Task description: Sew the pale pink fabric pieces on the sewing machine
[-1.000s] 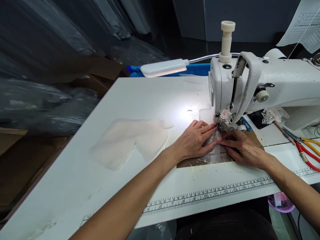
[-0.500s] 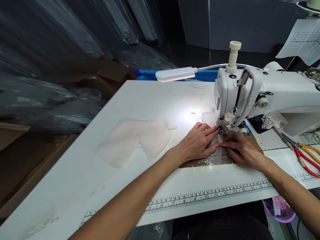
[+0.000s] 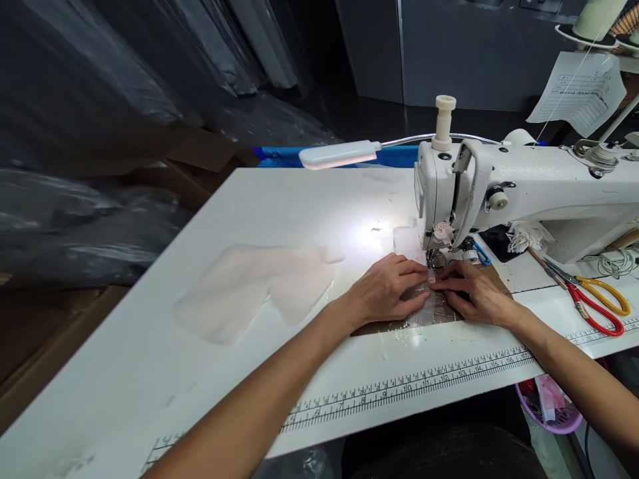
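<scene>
My left hand (image 3: 387,289) lies on a narrow piece of sheer whitish fabric (image 3: 423,313), fingers stretched toward the needle area of a white sewing machine (image 3: 544,176). From the other side, my right hand (image 3: 474,293) pinches the fabric's edge close to the presser foot (image 3: 431,258), with the fingertips of both hands nearly meeting. Beneath the fabric is a brown plate (image 3: 382,327) dotted with bits of thread. A pale, sheer cut fabric piece (image 3: 249,283) lies flat on the white table to the left. The needle tip is too small to make out.
Red-handled scissors (image 3: 594,316) and a yellow-handled pair (image 3: 606,293) lie at the right. A lamp (image 3: 339,155) lights the white tabletop (image 3: 299,206). A printed ruler (image 3: 399,392) runs along the front edge. A purple basket (image 3: 564,422) sits below, and cartons (image 3: 60,332) stand left.
The camera view has shifted a little, so the machine and table appear further left. Both hands stay at the presser foot on the fabric, with only slight finger movement.
</scene>
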{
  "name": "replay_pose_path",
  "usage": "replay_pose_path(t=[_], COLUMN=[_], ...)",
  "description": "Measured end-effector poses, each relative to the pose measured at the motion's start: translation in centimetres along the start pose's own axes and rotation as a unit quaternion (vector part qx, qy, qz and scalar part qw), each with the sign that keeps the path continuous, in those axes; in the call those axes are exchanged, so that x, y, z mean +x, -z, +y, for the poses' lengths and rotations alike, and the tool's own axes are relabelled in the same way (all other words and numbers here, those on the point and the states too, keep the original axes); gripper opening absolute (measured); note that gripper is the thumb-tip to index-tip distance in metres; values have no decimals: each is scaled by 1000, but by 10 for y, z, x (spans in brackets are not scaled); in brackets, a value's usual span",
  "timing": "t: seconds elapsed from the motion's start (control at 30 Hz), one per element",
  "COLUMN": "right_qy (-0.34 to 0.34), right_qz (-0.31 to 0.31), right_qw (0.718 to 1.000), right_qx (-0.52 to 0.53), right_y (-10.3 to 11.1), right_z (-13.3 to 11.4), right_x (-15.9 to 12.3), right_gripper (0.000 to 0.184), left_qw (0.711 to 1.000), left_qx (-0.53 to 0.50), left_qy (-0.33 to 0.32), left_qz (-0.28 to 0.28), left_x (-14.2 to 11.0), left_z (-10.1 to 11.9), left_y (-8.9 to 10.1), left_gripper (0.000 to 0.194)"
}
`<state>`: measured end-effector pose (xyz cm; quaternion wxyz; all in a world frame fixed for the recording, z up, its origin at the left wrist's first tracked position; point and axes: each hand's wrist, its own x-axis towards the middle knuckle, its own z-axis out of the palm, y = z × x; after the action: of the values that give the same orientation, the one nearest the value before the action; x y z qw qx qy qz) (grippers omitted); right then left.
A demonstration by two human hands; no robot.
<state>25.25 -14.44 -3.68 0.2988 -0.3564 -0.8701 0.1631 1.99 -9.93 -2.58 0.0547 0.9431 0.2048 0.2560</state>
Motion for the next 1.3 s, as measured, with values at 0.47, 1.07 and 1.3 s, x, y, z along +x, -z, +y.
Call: replay_pose_path(t=[0.47,1.07,1.3], right_qy=[-14,-78,-201], right_qz=[6,-9,87], right_qw=[999,996,971], right_qx=[-30,39,97], right_y=[-4,6,14], right_z=[-4,-6,2], right_x=[-2,1,6], right_gripper=[34,34,27], left_qw=[993,986,989], left_qx=[111,162,108], left_qy=[-9,31,85], left_qz=[-41,-23,57], left_x=[-1,3,6], left_z=[3,-7,-8], left_y=[6,1,39], left_gripper=[33,39,31])
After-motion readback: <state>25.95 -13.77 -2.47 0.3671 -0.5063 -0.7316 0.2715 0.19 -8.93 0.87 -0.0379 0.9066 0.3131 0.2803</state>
